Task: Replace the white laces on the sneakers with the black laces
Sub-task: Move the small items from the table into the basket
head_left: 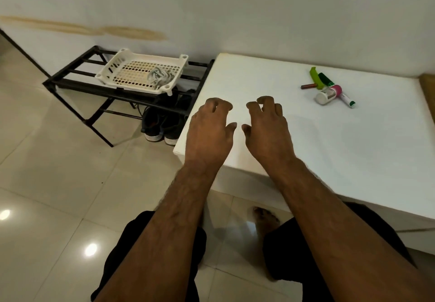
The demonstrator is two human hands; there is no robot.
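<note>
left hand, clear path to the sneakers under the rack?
Probably yes. The left hand holds nothing, and the sneakers sit on the floor beside the white table, toes outward; only the rack's bars cross above them.

From my remote seat I see a white table [306,137] filling the right half of the frame, with a small cluster in its upper right: a white bottle [324,96], a pink-capped tube [344,96], a green marker [326,79], a lime-green piece [316,78] and a brown stick [308,86]. At upper left a black metal rack [77,82] carries a white perforated tray [117,65] holding a bundle of laces [160,77]. Dark sneakers [160,122] sit on the tiled floor [58,172] under the rack's right end.
</note>
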